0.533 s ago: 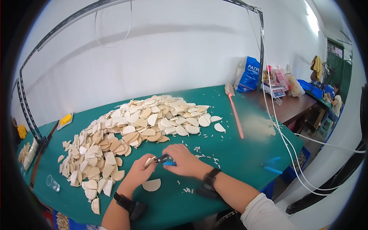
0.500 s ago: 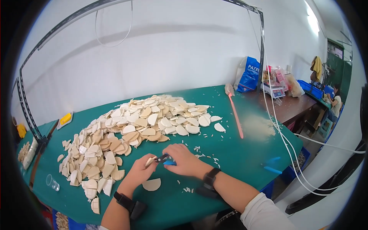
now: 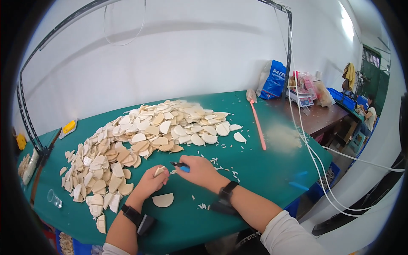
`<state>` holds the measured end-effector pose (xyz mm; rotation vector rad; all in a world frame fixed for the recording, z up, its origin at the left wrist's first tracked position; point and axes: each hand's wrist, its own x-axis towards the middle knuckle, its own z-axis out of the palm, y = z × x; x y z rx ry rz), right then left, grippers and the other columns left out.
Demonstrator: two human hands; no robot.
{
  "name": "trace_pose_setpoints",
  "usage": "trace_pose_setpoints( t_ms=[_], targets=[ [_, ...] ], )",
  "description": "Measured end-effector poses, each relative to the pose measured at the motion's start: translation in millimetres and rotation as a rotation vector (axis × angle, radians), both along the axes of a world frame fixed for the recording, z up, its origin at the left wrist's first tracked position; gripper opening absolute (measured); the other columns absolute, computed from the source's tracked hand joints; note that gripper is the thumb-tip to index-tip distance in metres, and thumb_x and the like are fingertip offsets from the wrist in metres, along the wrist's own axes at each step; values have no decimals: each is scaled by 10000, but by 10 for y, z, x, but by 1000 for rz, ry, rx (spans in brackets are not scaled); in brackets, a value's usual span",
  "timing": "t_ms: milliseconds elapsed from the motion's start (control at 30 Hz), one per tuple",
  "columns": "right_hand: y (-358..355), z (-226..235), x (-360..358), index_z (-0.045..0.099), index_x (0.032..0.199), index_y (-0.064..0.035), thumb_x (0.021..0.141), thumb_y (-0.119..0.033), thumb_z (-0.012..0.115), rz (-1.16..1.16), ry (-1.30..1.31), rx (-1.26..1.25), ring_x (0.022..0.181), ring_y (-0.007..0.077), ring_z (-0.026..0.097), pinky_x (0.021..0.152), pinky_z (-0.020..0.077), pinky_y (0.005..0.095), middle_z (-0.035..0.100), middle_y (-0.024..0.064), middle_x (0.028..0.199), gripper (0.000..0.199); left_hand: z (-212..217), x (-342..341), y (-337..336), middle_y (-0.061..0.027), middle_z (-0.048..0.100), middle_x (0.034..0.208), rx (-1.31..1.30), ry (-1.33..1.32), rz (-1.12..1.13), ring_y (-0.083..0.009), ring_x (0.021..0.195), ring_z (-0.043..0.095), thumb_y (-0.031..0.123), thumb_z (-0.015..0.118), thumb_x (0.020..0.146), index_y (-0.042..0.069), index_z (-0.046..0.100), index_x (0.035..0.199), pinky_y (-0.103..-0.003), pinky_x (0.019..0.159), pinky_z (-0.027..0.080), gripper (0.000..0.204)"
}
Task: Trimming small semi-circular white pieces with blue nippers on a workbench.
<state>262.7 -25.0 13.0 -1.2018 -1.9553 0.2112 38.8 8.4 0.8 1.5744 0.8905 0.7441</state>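
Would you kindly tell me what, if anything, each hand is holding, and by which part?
The left hand holds a pale flat piece by its lower part; the right hand holds a plier-like tool by its blue handles.

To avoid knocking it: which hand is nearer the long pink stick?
Right. The right hand, gripping a blue-handled tool, is left of the stick and nearer the person; the left hand, holding a pale piece, is farther left.
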Motion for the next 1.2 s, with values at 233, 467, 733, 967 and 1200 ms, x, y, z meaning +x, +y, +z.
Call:
trace_pose_setpoints(
  t_ms=[233, 467, 733, 967, 1200],
  targets=[
    [84, -67, -40, 616, 958, -59, 882, -287, 670, 25, -9, -14, 818, 368, 649, 692, 505, 458, 655, 162, 848, 246, -53, -45, 62, -6, 565, 733, -62, -79, -9, -25, 468, 364, 247, 561, 1037, 102, 563, 946, -201, 394, 224, 171],
    [72, -125, -25, 567, 925, -46, 879, -253, 663, 55, 42, -4, 842, 383, 633, 705, 490, 478, 637, 169, 852, 232, -114, -26, 83, -14, 567, 737, -71, -101, -10, -24, 467, 363, 225, 555, 1037, 93, 561, 959, -194, 389, 221, 153],
    [51, -157, 17, 546, 919, -16, 858, -235, 675, 100, -9, -72, 855, 394, 626, 718, 494, 474, 622, 185, 873, 262, -62, 21, 46, -13, 569, 723, -65, -105, -17, -23, 480, 377, 205, 565, 1026, 91, 569, 945, -187, 397, 226, 140],
    [52, -232, -4, 560, 943, -45, 802, -250, 708, 124, -204, 99, 969, 354, 612, 830, 470, 464, 625, 154, 946, 289, -47, -107, -11, -20, 604, 680, -36, -35, 7, -25, 465, 405, 210, 587, 1018, 68, 602, 927, -194, 393, 247, 169],
    [16, -181, 149, 575, 985, -53, 804, -237, 706, 47, -242, 104, 954, 347, 597, 825, 449, 447, 604, 138, 932, 290, 40, 129, -91, -17, 693, 754, 1, 14, -95, -43, 461, 478, 254, 697, 953, 55, 640, 959, -214, 407, 345, 207]
  ],
)
